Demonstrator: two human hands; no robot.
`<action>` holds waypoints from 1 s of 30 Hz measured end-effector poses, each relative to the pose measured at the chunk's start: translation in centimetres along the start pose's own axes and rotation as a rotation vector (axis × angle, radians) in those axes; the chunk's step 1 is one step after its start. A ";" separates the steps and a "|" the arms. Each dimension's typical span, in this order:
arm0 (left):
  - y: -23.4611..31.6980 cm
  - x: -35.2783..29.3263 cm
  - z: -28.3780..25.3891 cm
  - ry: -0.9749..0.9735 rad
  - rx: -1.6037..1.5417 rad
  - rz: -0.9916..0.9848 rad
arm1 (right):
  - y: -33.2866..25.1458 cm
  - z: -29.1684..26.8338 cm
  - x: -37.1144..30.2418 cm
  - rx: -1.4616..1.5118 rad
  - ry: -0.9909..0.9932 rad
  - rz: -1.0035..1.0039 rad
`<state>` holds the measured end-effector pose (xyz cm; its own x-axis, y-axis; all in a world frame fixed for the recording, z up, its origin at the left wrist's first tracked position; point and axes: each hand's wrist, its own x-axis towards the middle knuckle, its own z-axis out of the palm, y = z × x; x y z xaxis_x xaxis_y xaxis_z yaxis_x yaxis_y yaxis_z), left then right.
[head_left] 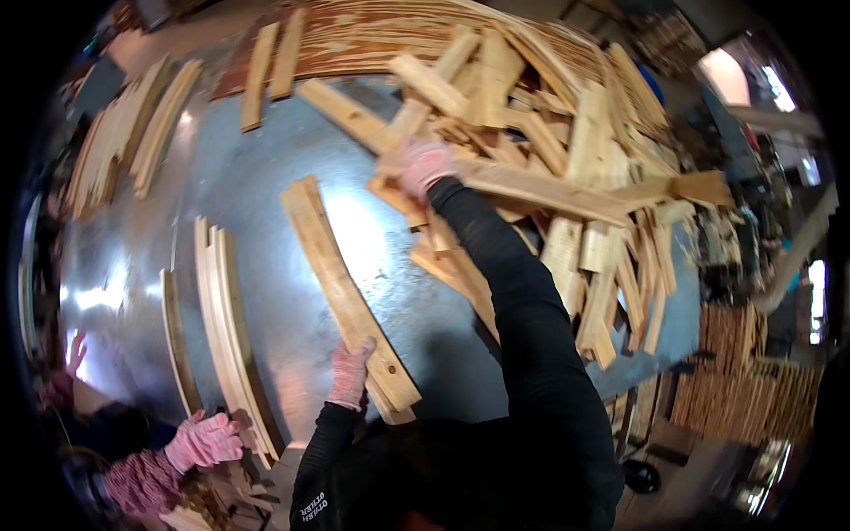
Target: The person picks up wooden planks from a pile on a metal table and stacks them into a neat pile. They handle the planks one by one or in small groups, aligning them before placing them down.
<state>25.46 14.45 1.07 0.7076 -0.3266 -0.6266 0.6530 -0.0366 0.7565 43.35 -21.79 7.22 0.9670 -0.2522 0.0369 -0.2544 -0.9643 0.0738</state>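
Note:
My left hand [348,376], in a pink knit glove, is closed on the near part of a long wooden board [332,265], its thumb over the top face. The end of another piece [386,409] shows under that board. Stretched forward over the metal table, my right hand [426,166], gloved alike, is closed round the left end of a board [540,192] that lies across the top of a heap of loose wood [496,80]. Its fingertips are blurred.
The grey metal table [266,168] carries a bundle of narrow strips [221,310] at left and stacked boards [119,133] at far left. A co-worker's gloved hand [205,441] is beside the strips. Stacked slats [735,398] stand beyond the table at right.

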 end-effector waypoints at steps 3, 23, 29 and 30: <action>-0.6 1.8 1.2 0.014 -0.031 -0.005 | -5.0 1.2 -8.9 0.161 -0.118 -0.162; -1.3 -4.8 -0.9 -0.371 -0.733 -0.081 | -28.6 -8.4 -35.6 0.523 -0.321 -0.950; -2.5 -6.7 -2.4 -0.404 -0.916 -0.081 | -21.5 -11.2 -33.4 0.437 0.111 -1.340; -2.7 -6.9 -2.8 -0.398 -0.936 -0.072 | -20.1 -11.3 -33.1 0.527 0.053 -1.350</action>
<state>19.61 19.48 2.85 0.6284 -0.6497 -0.4279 0.7604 0.6290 0.1617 16.20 6.83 15.80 0.4553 0.8470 0.2746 0.8796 -0.3801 -0.2861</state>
